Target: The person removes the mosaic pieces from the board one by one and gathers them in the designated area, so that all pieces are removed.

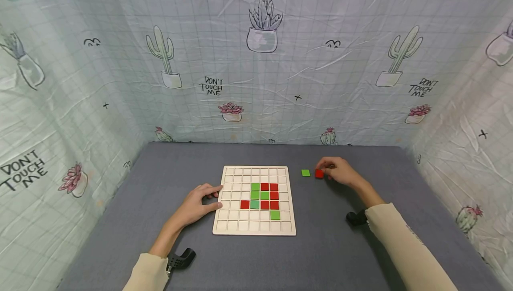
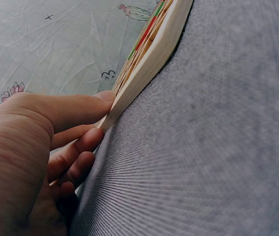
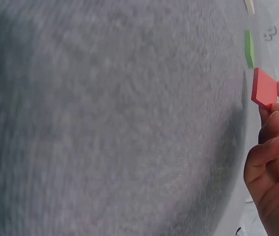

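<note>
A pale wooden board (image 1: pixel 232 226) with a grid of square cells lies on the table, several of its cells filled with red and green square tiles. At its left edge, my left hand (image 1: pixel 196 204) touches the rim with thumb and index finger spread apart; in the left wrist view, the thumb (image 2: pixel 80 109) rests against the board's edge (image 2: pixel 144 69). Right of the board, my right hand (image 1: pixel 340 171) pinches a red tile (image 1: pixel 319 174) between thumb and fingertips. The right wrist view has this red tile (image 3: pixel 264 89) tilted up in the fingers.
A loose green tile (image 1: pixel 306 173) lies on the table between the board and my right hand. Grey cloth covers the table (image 1: pixel 180 162). A fabric backdrop (image 1: pixel 280 73) with cactus drawings rises behind it and at both sides.
</note>
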`<action>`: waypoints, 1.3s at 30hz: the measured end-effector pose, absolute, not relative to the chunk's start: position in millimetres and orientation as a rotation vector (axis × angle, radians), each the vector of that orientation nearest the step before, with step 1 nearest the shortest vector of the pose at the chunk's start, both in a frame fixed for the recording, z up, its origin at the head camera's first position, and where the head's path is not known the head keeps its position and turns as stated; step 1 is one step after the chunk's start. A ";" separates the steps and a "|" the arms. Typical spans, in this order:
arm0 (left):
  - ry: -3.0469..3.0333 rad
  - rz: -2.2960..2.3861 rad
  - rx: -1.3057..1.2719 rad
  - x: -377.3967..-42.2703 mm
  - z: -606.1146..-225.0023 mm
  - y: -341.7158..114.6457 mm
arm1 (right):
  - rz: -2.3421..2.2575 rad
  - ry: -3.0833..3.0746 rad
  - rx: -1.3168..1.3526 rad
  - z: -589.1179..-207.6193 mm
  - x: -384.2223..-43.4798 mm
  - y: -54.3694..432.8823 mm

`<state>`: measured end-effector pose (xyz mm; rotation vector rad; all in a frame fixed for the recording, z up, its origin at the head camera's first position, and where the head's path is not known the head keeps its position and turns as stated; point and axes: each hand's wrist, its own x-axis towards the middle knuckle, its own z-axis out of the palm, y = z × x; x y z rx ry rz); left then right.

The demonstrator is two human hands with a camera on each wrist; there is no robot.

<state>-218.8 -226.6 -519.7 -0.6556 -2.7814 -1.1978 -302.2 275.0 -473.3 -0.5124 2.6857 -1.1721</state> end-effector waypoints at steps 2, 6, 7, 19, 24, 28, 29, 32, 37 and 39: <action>-2.780 -1.198 -0.660 -218.8 -520.1 -226.9 | -1.165 2.703 -0.499 -473.3 -302.7 277.3; -2.779 -1.191 -0.664 -218.4 -519.9 -227.2 | -1.149 2.733 -0.486 -474.5 -304.1 280.8; -2.781 -1.193 -0.662 -218.2 -519.6 -227.2 | -1.144 2.738 -0.487 -474.8 -304.3 281.6; -2.788 -1.199 -0.652 -217.9 -518.5 -227.0 | -1.111 2.750 -0.411 -482.0 -306.7 281.9; -2.764 -1.191 -0.664 -217.7 -520.0 -226.9 | -1.108 2.731 -0.411 -481.9 -307.0 280.6; -2.773 -1.195 -0.657 -217.6 -519.2 -226.5 | -1.100 2.724 -0.429 -481.4 -307.5 281.3; -2.776 -1.193 -0.660 -217.7 -518.9 -226.5 | -1.100 2.723 -0.431 -481.2 -307.5 281.4; -2.790 -1.203 -0.645 -217.9 -517.9 -226.6 | -1.098 2.726 -0.433 -480.7 -307.3 281.3; -2.793 -1.216 -0.635 -218.1 -518.0 -227.0 | -1.085 2.730 -0.418 -480.3 -307.0 280.4; -2.782 -1.216 -0.645 -218.1 -518.7 -226.9 | -1.078 2.732 -0.410 -480.3 -307.0 279.9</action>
